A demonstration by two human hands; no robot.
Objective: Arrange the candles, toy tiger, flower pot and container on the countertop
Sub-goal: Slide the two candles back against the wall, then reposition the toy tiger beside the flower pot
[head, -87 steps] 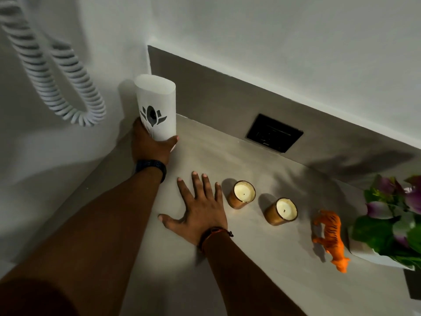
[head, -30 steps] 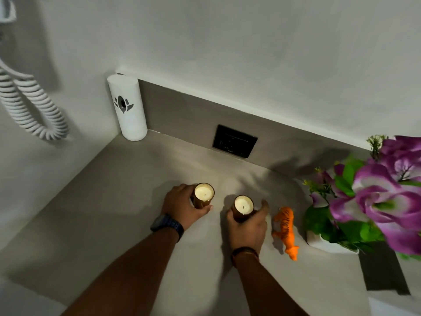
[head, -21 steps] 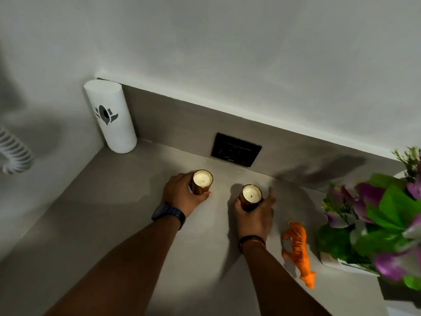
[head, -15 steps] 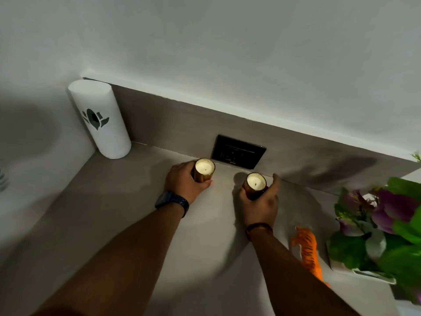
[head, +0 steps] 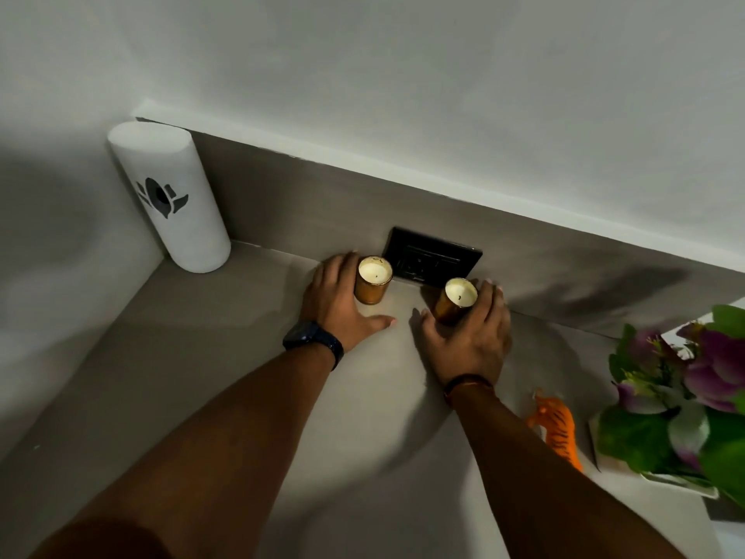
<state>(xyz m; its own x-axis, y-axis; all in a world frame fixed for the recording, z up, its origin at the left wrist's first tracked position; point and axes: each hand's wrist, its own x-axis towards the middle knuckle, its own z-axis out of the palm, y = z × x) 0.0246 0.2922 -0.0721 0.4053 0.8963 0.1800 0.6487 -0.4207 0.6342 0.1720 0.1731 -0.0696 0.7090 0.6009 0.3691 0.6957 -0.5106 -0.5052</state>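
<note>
Two candles in amber glass jars stand near the back wall of the grey countertop [head: 193, 381]. My left hand [head: 336, 304] cups the left candle [head: 374, 278], which stands upright; my fingers reach behind it and my thumb lies on the counter in front. My right hand [head: 471, 336] grips the right candle [head: 457, 298], which tilts to the left. The white cylindrical container [head: 173, 203] with a black flower mark stands in the back left corner. The orange toy tiger [head: 558, 429] lies beside my right forearm, next to the white flower pot [head: 681, 480] of purple flowers.
A black wall socket [head: 435, 256] sits in the grey backsplash right behind the two candles. White walls close off the back and the left side. The flowers [head: 709, 369] overhang the counter at the right edge.
Both hands have pushed the candles away from me to the backsplash in front of the socket. The right candle now tilts. The container stays in the corner where my left hand set it.
</note>
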